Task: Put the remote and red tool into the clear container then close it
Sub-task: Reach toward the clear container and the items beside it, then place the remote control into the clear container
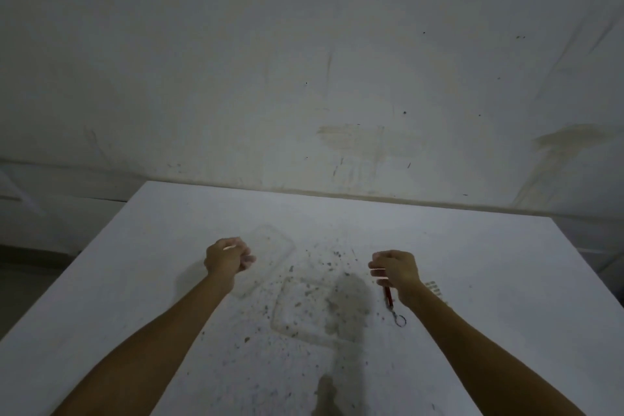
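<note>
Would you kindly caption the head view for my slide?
Both hands, left and right, hover curled over a speckled table; red tool lies beside the right hand.

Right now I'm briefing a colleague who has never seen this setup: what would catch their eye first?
Two bare forearms reach over a stained white table, the left hand and right hand loosely curled above it. The one spot of colour is the red tool with its key ring, lying by the right wrist. The clear container between the hands is barely visible.
</note>
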